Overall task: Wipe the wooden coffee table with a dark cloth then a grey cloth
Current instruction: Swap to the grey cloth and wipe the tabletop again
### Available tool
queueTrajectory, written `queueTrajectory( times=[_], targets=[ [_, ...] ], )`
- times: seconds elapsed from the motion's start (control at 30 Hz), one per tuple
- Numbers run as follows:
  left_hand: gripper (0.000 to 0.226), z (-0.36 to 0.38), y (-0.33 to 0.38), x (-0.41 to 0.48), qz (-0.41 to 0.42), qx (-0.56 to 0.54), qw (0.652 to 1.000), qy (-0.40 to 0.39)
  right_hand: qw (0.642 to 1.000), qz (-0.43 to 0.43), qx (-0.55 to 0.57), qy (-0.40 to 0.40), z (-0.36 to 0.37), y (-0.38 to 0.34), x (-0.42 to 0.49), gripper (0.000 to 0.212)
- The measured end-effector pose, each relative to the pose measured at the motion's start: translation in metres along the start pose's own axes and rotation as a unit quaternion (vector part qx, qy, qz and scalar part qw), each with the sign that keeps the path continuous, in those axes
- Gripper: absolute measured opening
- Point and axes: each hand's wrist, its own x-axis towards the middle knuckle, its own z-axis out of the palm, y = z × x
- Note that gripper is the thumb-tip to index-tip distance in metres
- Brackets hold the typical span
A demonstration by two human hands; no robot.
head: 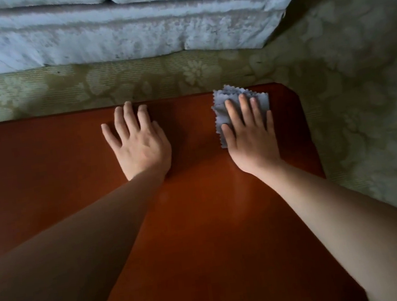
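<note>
Head view shows us on the second stage: our right hand (250,131), fingers straight, presses the grey cloth (232,106) on the wooden coffee table (201,225) at one o'clock, left hand (139,142) spread flat beside, no dark cloth visible.

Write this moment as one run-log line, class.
right hand: flat on zigzag-edged grey cloth | left hand: flat on red-brown wooden coffee table | cloth: at table's far right corner

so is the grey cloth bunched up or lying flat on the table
Flat: the grey cloth lies under the right hand, fingers straight; layered zigzag edges suggest it is folded over.
</note>
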Motion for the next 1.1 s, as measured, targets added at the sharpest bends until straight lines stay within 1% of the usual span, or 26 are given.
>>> queueTrajectory(
  times=[0.1,0.2,0.23,0.33,0.4,0.47,0.53,0.57,0.6,0.67,0.77,0.83,0.9,0.93,0.97,1.1],
  targets=[
    [0.046,0.005,0.000,-0.002,-0.006,0.013,1.000,0.005,1.000,0.028,-0.003,0.008,0.000,0.022,0.006,0.065],
    [0.044,0.005,0.001,-0.001,-0.006,0.018,1.000,0.013,0.998,0.060,0.011,-0.007,0.002,0.004,0.008,0.067],
    [0.043,0.005,0.002,-0.001,-0.008,0.019,1.000,0.015,0.999,0.046,0.016,-0.009,0.002,-0.008,0.008,0.068],
    [0.043,0.004,0.002,0.000,-0.018,0.012,1.000,0.019,0.998,-0.060,0.010,-0.026,0.004,-0.046,0.010,0.065],
    [0.043,0.002,0.003,0.000,-0.024,0.007,1.000,0.016,0.994,-0.104,0.008,-0.038,0.004,-0.062,0.010,0.065],
    [0.044,0.001,0.005,0.000,-0.024,0.014,1.000,0.015,0.988,-0.149,0.005,-0.038,0.004,-0.060,0.013,0.064],
    [0.044,0.001,0.005,0.000,-0.023,0.019,0.999,0.016,0.982,-0.184,0.008,-0.035,0.003,-0.039,0.018,0.062],
    [0.044,0.000,0.006,0.000,-0.021,0.021,0.999,0.017,0.984,-0.175,0.011,-0.027,0.002,-0.023,0.020,0.062],
    [0.044,0.000,0.006,0.000,-0.019,0.023,0.999,0.017,0.989,-0.147,0.013,-0.016,0.001,-0.003,0.022,0.062],
    [0.044,0.000,0.006,-0.001,-0.019,0.028,0.999,0.013,0.998,-0.070,0.009,-0.001,0.001,0.045,0.024,0.063],
    [0.043,0.001,0.008,-0.001,-0.019,0.029,0.999,0.013,0.999,0.037,0.001,-0.018,-0.006,0.116,0.015,0.068],
    [0.042,0.001,0.007,0.000,-0.016,0.029,0.999,0.015,0.995,0.097,0.008,-0.034,-0.009,0.132,0.007,0.071],
    [0.042,0.001,0.007,-0.001,-0.015,0.029,0.999,0.017,0.989,0.140,0.018,-0.041,-0.009,0.122,0.006,0.073],
    [0.042,0.001,0.007,-0.001,-0.014,0.029,0.999,0.018,0.988,0.149,0.021,-0.037,-0.009,0.111,0.006,0.073],
    [0.042,0.002,0.007,-0.001,-0.013,0.028,0.999,0.020,0.990,0.137,0.017,-0.031,-0.009,0.097,0.007,0.072],
    [0.041,0.003,0.006,0.000,-0.007,0.026,0.999,0.030,1.000,-0.026,0.006,-0.001,0.000,0.015,0.000,0.067]
  ],
)
